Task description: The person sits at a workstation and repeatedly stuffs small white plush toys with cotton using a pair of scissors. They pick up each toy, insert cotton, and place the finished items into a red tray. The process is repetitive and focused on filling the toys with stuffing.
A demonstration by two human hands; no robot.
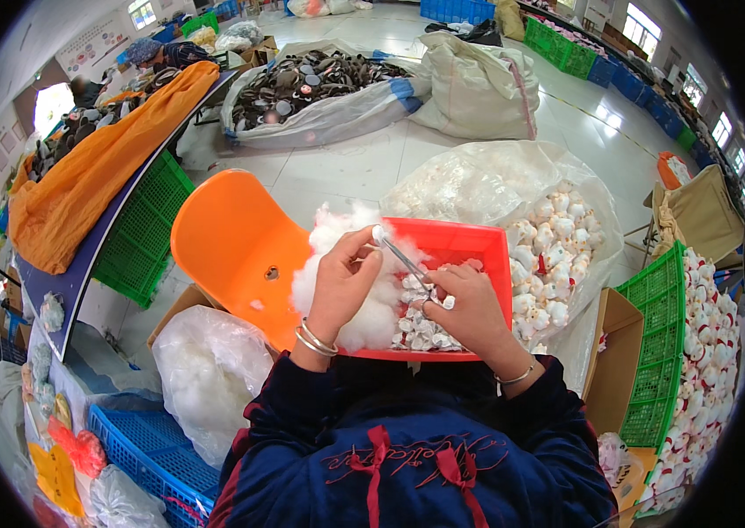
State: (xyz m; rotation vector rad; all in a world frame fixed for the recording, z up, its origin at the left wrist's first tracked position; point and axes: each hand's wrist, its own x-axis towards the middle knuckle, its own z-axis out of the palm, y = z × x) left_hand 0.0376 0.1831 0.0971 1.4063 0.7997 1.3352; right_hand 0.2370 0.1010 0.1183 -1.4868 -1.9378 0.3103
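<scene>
My left hand (346,280) is closed in a pinch on a small white fabric piece (378,234). In my right hand (471,310) are slim metal forceps with finger loops (407,262); their tip reaches the white piece. Below and between the hands, a red plastic tray (469,236) rests at my lap, holding many small white pieces (421,334) with some pinkish ones. A fluffy heap of white stuffing (370,324) lies over the tray's left side, under my left hand and wrist.
An orange chair (230,231) stands left of the tray. Beyond the tray spreads a clear bag of stuffed white pieces (557,264). A bag of stuffing (209,374) and a blue crate (148,449) are at lower left. A green crate (658,352) and cardboard box (612,356) stand right.
</scene>
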